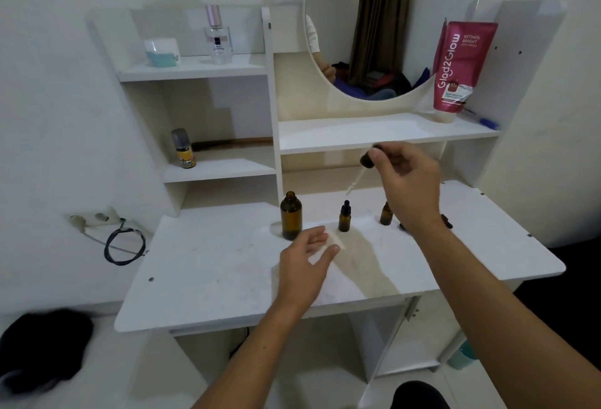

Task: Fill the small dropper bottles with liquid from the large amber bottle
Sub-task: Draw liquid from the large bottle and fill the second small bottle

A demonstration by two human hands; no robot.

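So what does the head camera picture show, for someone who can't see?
The right hand holds a black-capped glass dropper above a white vanity table with three amber glass bottles; the left hand hovers open.

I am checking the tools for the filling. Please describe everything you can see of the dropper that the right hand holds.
The dropper has a dark bulb and collar at the top and a thin, pale, see-through tube below, which looks like glass or plastic. The right hand pinches its dark top, partly hiding it. It hangs in the air, tilted, with the tip pointing down and to the left, above the white table and touching no bottle. Whether there is liquid in the tube cannot be told.
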